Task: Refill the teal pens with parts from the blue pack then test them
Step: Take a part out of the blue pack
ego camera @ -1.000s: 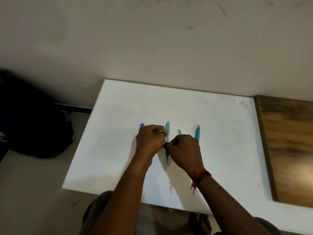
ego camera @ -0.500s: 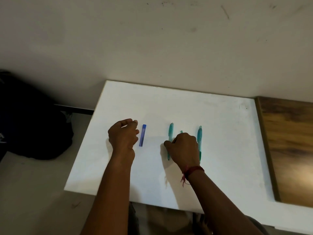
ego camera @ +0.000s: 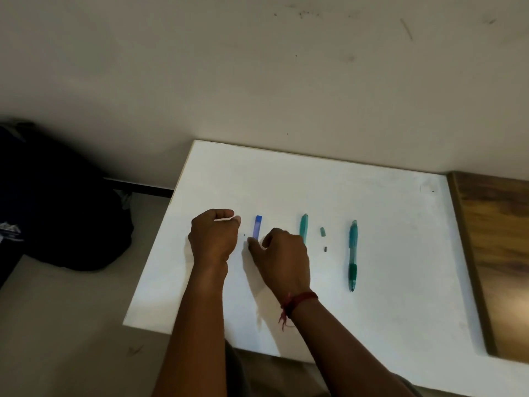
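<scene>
On the white table [ego camera: 386,213], the right hand [ego camera: 283,259] pinched the near end of the blue pack [ego camera: 257,226], left of centre. The left hand [ego camera: 214,239] was curled beside it, contents unclear. Two teal pens [ego camera: 353,255] lay toward the right edge.

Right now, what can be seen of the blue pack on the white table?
The blue pack is a slim, flat rectangular strip, plastic by its look, with a darker blue far end and a paler body. It lies flat on the white table, lengthwise away from the person. The right hand has fingertips over its near end; whether they grip it cannot be told. The left hand sits beside it, apart.
</scene>
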